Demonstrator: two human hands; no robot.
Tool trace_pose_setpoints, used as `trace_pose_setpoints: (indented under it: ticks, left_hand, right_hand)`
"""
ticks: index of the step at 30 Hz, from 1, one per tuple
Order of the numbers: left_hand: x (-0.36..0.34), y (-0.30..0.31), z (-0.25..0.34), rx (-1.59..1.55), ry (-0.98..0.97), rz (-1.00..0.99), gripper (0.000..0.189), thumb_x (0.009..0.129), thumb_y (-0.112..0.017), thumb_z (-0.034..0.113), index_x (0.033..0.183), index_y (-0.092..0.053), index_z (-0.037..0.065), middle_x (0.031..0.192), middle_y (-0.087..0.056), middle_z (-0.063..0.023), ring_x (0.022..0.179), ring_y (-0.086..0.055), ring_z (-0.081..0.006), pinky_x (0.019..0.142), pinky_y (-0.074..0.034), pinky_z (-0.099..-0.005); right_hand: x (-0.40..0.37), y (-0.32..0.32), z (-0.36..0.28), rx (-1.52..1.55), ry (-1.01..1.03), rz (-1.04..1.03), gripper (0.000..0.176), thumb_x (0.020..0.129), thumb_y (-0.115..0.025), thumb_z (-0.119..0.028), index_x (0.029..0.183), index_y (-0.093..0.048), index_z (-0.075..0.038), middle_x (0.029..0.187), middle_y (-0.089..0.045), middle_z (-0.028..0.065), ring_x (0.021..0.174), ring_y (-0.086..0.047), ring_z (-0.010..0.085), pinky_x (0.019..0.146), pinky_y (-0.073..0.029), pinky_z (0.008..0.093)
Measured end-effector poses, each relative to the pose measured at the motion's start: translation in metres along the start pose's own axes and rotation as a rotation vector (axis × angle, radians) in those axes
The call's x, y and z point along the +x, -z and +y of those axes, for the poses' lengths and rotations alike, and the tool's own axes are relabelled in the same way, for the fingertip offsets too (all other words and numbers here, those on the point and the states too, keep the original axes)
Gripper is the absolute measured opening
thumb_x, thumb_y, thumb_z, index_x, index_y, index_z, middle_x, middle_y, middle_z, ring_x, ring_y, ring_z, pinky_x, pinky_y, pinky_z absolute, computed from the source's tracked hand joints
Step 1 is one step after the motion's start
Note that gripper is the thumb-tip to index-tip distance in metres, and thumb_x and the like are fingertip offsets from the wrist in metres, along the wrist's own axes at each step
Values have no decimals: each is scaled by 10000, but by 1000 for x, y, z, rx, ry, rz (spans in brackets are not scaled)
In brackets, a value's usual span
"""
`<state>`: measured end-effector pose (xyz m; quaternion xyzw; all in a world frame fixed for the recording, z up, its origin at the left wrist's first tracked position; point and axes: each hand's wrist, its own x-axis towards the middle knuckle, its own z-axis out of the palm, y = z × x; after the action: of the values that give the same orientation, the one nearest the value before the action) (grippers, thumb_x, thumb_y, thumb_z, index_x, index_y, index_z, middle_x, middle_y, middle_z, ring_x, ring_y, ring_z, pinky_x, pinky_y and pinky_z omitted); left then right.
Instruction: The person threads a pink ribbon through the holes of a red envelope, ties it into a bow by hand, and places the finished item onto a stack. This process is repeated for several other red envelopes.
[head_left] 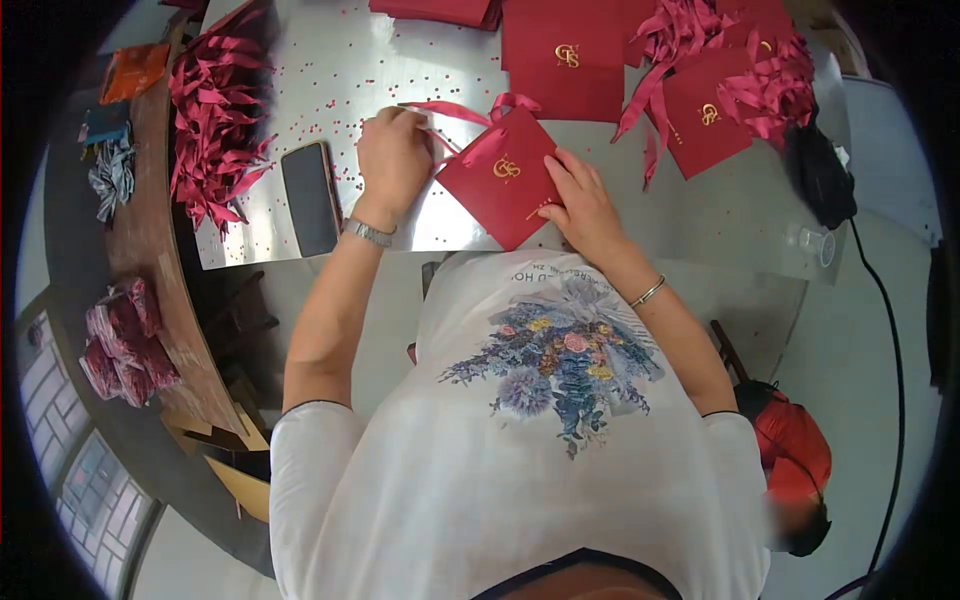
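A red gift bag (480, 195) with gold lettering lies tilted at the near edge of the metal table, in front of my body. My right hand (590, 205) grips its right side, thumb and fingers closed at the edge. Pink-red ribbon (455, 108) runs from the bag's top toward the left. My left hand (393, 160) is closed, with its curled fingers on the ribbon; the fingertips are partly hidden. A black phone (311, 198) lies on the table, left of my left hand.
Ribbon-handled bags are heaped at left (215, 120). Flat red bags (562, 70) lie at the back, with more ribboned bags (708, 110) at right. Small red dots are scattered over the table (320, 70). A clear cup (815, 243) and a black cable (885, 300) are at right.
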<state>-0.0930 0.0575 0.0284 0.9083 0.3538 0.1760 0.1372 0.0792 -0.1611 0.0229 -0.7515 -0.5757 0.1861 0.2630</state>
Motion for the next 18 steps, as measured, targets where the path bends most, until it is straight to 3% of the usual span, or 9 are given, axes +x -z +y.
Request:
trace_pose_setpoints:
  ticks: [1,2,5,8,10,12,14,16,18]
  left_hand:
    - [3,2,3,-41,-8,162,187,781,-595,86,944,-687,92,894,-649,-81,865,-581,-295,735,-484,-423]
    - [1,5,9,1,-5,198,199,815,-581,120,986,-666,65,878,-645,-133,857,-587,-326,737,-476,-442]
    - [-2,11,36,-104,-7,-193,258,875,-582,276,963,-676,52,823,-652,-178,780,-613,-365,699,-486,-457]
    - [1,-6,39,-353,205,-425,355,850,-627,352,972,-680,23,821,-676,-190,773,-654,-345,693,-511,-414]
    - [7,-6,37,-322,178,-535,305,844,-653,278,989,-679,11,815,-694,-159,744,-675,-259,668,-510,-351]
    - [6,-11,28,-711,348,-583,204,829,-681,153,955,-679,-8,772,-695,-79,700,-637,-137,634,-493,-280]
    - [5,1,31,-863,521,-613,100,812,-680,30,904,-680,-9,771,-659,-12,706,-569,-67,629,-467,-230]
    - [14,29,53,-809,432,-611,45,814,-668,-11,857,-676,-3,779,-642,-1,695,-552,-63,626,-455,-220]
    - [22,47,69,-752,277,-620,75,792,-690,-23,863,-668,-18,761,-631,-4,684,-542,-69,633,-450,-223]
  right_hand:
    - [0,1,0,7,8,-3,680,715,-735,-136,1321,-452,-14,1354,-438,161,1228,-429,354,1033,-380,406]
    - [0,1,0,15,14,-3,682,714,-735,-138,1322,-452,-15,1353,-439,161,1227,-430,353,1035,-378,406]
    - [-1,0,2,43,12,-2,684,716,-735,-138,1324,-449,-11,1348,-441,169,1230,-429,352,1039,-375,404]
    - [-5,-1,2,66,30,47,674,723,-733,-141,1317,-450,7,1344,-440,192,1248,-420,353,1051,-362,408]
    - [-8,-6,9,74,73,78,688,724,-733,-144,1326,-438,11,1353,-432,200,1255,-415,356,1056,-357,416]
    - [-7,1,7,92,70,58,715,721,-736,-144,1340,-414,14,1354,-429,202,1259,-410,359,1064,-348,420]
    - [-7,10,2,79,83,78,743,710,-748,-154,1346,-403,13,1357,-427,195,1259,-413,355,1056,-352,415]
    - [-6,25,-3,70,89,193,738,722,-742,-179,1348,-398,7,1338,-440,189,1224,-437,348,1029,-369,415]
    - [-3,51,-12,204,-86,321,671,729,-735,-205,1296,-442,5,1218,-530,185,1119,-506,348,964,-402,437]
